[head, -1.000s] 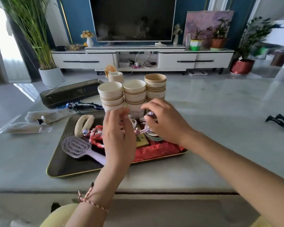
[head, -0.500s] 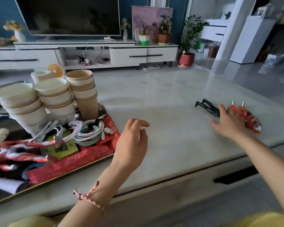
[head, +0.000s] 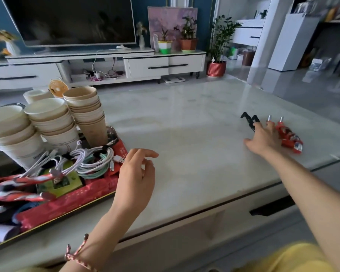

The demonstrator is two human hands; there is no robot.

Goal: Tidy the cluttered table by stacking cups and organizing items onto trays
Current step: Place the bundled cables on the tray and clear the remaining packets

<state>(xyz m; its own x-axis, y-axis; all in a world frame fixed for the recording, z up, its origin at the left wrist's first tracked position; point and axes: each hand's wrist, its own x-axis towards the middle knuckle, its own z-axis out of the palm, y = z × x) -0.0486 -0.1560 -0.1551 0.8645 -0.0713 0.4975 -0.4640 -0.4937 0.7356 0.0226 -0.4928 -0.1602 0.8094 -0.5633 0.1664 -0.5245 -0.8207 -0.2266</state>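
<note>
Altogether four cup stacks, one gold-rimmed tray

We are in a home living room: a large TV stands on a low white cabinet against a blue wall, with a painting, potted plants and a vase of flowers set along it. In the cabinet's open shelf lie plugged-in cords, and a flat white thing on the floor under it may be a bathroom scale. We look across a pale marble table toward glossy floor tiles and a taller plant in a red pot.
</note>
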